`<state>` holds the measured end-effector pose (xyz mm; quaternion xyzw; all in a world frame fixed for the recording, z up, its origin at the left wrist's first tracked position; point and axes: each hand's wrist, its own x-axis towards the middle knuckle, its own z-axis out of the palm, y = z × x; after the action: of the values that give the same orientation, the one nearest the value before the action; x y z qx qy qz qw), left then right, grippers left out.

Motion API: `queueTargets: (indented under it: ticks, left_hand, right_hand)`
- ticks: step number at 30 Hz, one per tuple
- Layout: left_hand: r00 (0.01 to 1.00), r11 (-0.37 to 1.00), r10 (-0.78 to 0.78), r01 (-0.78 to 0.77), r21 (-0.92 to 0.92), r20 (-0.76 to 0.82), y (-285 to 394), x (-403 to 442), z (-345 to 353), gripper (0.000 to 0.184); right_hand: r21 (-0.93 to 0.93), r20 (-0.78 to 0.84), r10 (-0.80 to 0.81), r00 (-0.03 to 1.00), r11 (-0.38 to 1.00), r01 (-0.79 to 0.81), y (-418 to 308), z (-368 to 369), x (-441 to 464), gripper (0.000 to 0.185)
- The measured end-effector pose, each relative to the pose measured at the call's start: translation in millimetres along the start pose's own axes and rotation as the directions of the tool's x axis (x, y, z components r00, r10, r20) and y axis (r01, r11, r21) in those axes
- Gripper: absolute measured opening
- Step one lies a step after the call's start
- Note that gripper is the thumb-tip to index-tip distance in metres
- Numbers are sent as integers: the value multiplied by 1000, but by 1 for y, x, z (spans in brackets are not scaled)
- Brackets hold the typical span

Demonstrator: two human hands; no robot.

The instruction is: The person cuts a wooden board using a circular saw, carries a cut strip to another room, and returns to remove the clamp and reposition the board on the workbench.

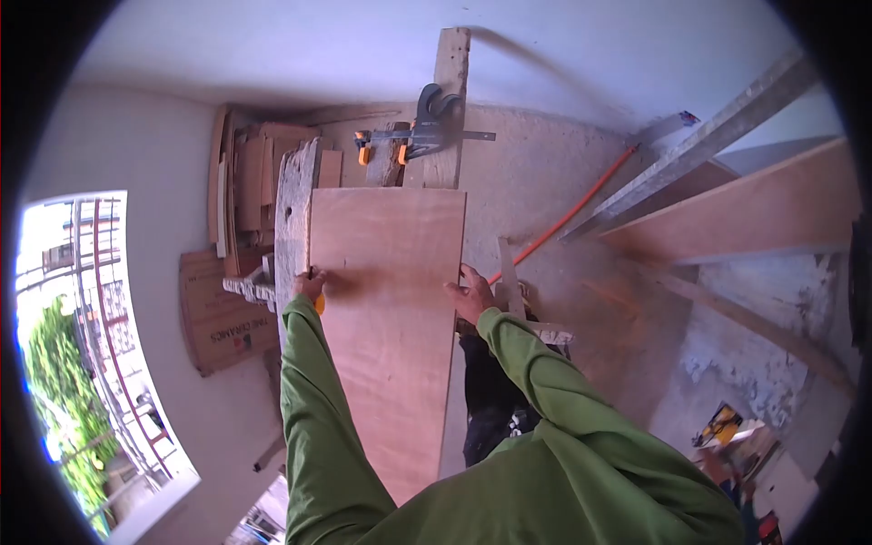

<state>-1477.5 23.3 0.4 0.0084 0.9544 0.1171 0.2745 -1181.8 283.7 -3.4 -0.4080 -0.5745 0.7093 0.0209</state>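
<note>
A long reddish-brown plywood board [391,272] lies flat in front of me on a rough timber bench. At its left edge is my left hand [310,285], closed around a small yellow tape measure [320,303], partly hidden by the fingers. A thin strip like its blade runs forward along that edge. My right hand [470,295] grips the opposite edge of the board, thumb on the top face and fingers at the side. Beyond the far end, a black and orange bar clamp [427,134] rests across the timbers.
A worn plank [295,200] runs beside the board's left edge. Cardboard [227,318] and wood panels lean at the left wall near a window [91,354]. An orange hose [590,195] crosses the floor. On the right stand a metal beam [699,145] and a long wooden panel [745,209].
</note>
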Motion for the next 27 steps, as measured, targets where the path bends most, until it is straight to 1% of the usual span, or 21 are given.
queueTargets:
  ticks: [1,2,3,4,5,7,8,10,11,12,13,14,15,16,17,19,23,25,26,27]
  left_hand:
    - [999,997,13,-17,78,39,2,3,-5,58]
    - [999,991,23,-28,131,34,2,6,-6,58]
    - [998,988,41,-47,149,41,1,10,-10,58]
    - [997,991,-19,8,134,80,11,4,-16,58]
    - [990,990,-82,68,120,118,16,0,-18,58]
    - [992,989,-51,34,143,114,20,-1,-20,59]
    - [993,985,-44,25,171,108,16,3,-17,59]
    - [995,979,-36,16,201,97,14,2,-19,59]
    - [997,979,-21,7,204,70,20,-7,-20,59]
    - [999,978,-6,-3,206,44,28,-15,-21,58]
    - [999,978,-2,-7,210,43,28,-15,-19,58]
    - [1000,981,3,-8,195,23,26,-16,-17,57]
    - [1000,983,8,-8,181,3,25,-16,-15,56]
    - [999,982,20,-29,184,50,23,-10,-16,60]
    - [999,982,21,-31,189,50,19,-8,-15,60]
    - [995,976,88,-93,198,37,17,-8,-13,58]
    - [994,966,103,-105,234,21,19,-10,-14,58]
    - [995,957,101,-92,276,-20,13,-5,-11,60]
    - [994,956,104,-95,279,-17,7,1,-9,60]
    - [995,958,98,-97,270,11,2,7,-7,61]
  right_hand:
    - [-73,11,1,1000,997,0,2,0,2,57]
    - [-52,-8,4,1000,999,-4,12,3,6,57]
    - [-84,-55,-59,997,995,54,23,7,9,56]
    - [-125,-99,-123,987,986,111,30,7,12,55]
    - [-117,-114,-120,986,987,106,30,5,13,55]
    - [-200,-42,-176,983,966,164,28,3,13,55]
    - [-194,-47,-172,984,968,160,20,1,9,55]
    - [-170,8,63,998,984,-60,4,-2,3,56]
    - [-165,7,61,998,984,-59,13,1,6,56]
    - [-252,-17,33,999,967,-37,24,5,8,58]
    - [-338,-39,6,999,941,-19,19,6,8,59]
    - [-333,-42,6,999,943,-19,14,6,8,59]
    - [-351,5,133,991,928,-123,10,5,8,62]
    - [-373,50,260,964,901,-223,2,5,6,66]
    - [-368,50,261,964,902,-225,4,6,7,66]
    - [-343,62,190,980,926,-158,7,4,8,68]
    - [-329,59,181,982,932,-152,7,1,7,67]
    - [-263,59,156,986,955,-135,10,0,10,64]
    - [-259,56,158,986,956,-139,12,0,12,64]
    - [-259,54,115,992,961,-97,15,0,14,63]
